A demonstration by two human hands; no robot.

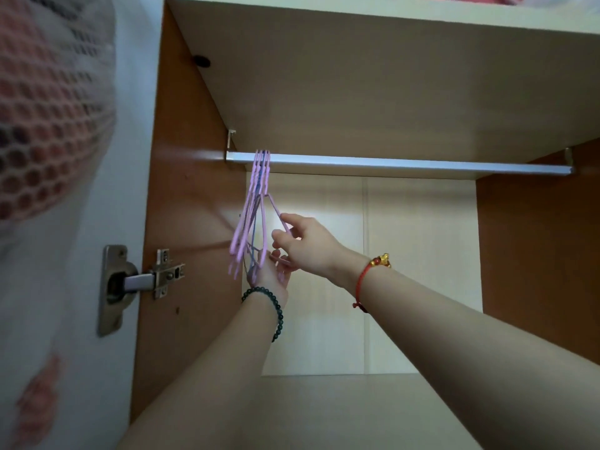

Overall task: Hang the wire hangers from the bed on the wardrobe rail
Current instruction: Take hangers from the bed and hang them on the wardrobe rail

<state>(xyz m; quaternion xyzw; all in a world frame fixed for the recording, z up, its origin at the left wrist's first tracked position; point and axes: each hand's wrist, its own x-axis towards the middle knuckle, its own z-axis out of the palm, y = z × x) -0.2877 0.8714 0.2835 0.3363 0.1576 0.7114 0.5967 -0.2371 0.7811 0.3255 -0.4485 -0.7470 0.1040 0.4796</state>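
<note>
Hangers hook in a tight pink-and-blue bunch over the left end of the wardrobe rail, beside the bracket. Left hand cups their lower bars, probably steadying them; right hand pinches one pink wire, seemingly separating it. Wardrobe holds nothing else visible.

Open wardrobe, shelf, door hinge

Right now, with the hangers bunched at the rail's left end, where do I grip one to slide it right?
Grip the hangers by a lower sloping arm, from the open right. Hooks sit over the rail, the wardrobe wall blocks the left, and the right hand already pinches there.
</note>
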